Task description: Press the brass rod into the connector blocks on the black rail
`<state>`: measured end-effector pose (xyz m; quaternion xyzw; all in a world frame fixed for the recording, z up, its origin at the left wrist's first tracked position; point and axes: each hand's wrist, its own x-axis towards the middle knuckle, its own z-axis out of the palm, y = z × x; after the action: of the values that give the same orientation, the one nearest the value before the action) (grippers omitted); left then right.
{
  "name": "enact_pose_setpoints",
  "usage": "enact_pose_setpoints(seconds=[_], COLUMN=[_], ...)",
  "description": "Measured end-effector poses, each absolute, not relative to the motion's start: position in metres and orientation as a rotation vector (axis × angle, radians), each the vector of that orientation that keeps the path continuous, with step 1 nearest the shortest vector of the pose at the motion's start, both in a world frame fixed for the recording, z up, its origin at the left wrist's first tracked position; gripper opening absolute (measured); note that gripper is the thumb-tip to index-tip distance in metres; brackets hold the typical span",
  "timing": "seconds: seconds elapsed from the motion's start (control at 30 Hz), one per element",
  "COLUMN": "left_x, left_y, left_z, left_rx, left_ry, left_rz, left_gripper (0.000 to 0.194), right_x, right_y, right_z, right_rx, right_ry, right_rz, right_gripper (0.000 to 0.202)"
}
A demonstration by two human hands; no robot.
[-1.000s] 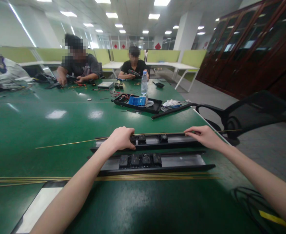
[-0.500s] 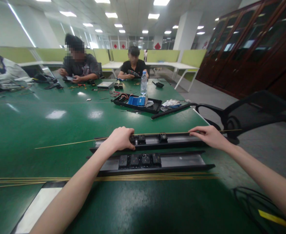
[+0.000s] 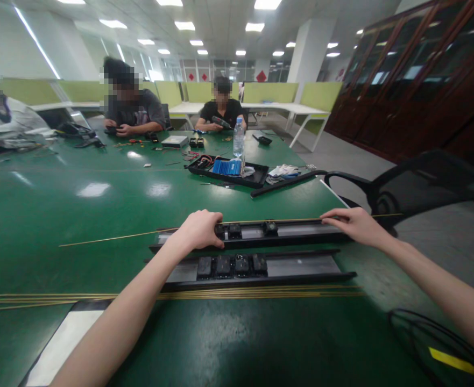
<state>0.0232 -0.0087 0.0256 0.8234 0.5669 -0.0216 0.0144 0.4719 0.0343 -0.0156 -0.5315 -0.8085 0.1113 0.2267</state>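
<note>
My left hand [image 3: 203,228] is closed around the left part of the far black channel [image 3: 297,230], its fingertips at a black block. Two more black blocks sit in this channel, one of them [image 3: 270,228] near its middle. A thin brass rod [image 3: 107,238] runs along the channel's far edge, passing behind my left hand. My right hand [image 3: 352,221] pinches the rod near the channel's right end. Closer to me lies a second black channel [image 3: 313,264] with several black blocks [image 3: 223,265] side by side.
Several brass rods [image 3: 261,293] lie along the near side. A white-topped panel [image 3: 69,336] is at lower left. Farther back are a black tray [image 3: 256,174], a bottle [image 3: 238,138] and a black strip [image 3: 285,184]. A chair [image 3: 426,180] stands right; people sit across the table.
My right hand has slid a little to the right along the brass rod. My left hand has stayed in place. Across the table, the left-centre person's hands have moved slightly.
</note>
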Motion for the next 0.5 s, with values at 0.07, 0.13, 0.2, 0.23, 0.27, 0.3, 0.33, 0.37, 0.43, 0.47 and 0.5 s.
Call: enact_pose_setpoints(seconds=[0.07, 0.13, 0.2, 0.23, 0.27, 0.3, 0.33, 0.37, 0.43, 0.47, 0.5], left_x=[0.023, 0.023, 0.023, 0.023, 0.022, 0.023, 0.023, 0.023, 0.023, 0.023, 0.023], left_y=[-0.009, -0.008, -0.008, -0.008, -0.008, -0.008, -0.007, -0.007, -0.008, -0.008, -0.007], left_z=[0.025, 0.024, 0.023, 0.023, 0.023, 0.023, 0.023, 0.023, 0.023, 0.023, 0.023], left_rx=[2.573, 2.577, 2.579, 2.579, 2.578, 2.575, 2.571, 2.565, 2.555, 2.555, 2.556], left_ry=[1.765, 1.765, 1.759, 1.757, 1.757, 1.758, 1.76, 1.763, 1.766, 1.767, 1.766], left_rz=[-0.06, -0.061, -0.063, -0.063, -0.062, -0.062, -0.061, -0.063, -0.066, -0.068, -0.068], left_gripper=[0.053, 0.053, 0.054, 0.055, 0.055, 0.055, 0.055, 0.055, 0.056, 0.056, 0.056], right_x=[0.474, 0.478, 0.483, 0.485, 0.488, 0.49, 0.492, 0.494, 0.496, 0.496, 0.497], right_y=[0.034, 0.034, 0.033, 0.033, 0.033, 0.033, 0.032, 0.032, 0.032, 0.032, 0.031], right_z=[-0.014, -0.013, -0.012, -0.012, -0.012, -0.012, -0.012, -0.011, -0.011, -0.011, -0.011], right_rx=[-1.476, -1.487, -1.508, -1.515, -1.521, -1.524, -1.526, -1.526, -1.531, -1.534, -1.536], right_ry=[-2.227, -2.222, -2.214, -2.21, -2.203, -2.198, -2.193, -2.187, -2.177, -2.174, -2.174], right_rz=[0.309, 0.31, 0.323, 0.328, 0.328, 0.323, 0.315, 0.307, 0.297, 0.295, 0.294], right_gripper=[0.053, 0.054, 0.054, 0.055, 0.056, 0.057, 0.059, 0.06, 0.062, 0.062, 0.062])
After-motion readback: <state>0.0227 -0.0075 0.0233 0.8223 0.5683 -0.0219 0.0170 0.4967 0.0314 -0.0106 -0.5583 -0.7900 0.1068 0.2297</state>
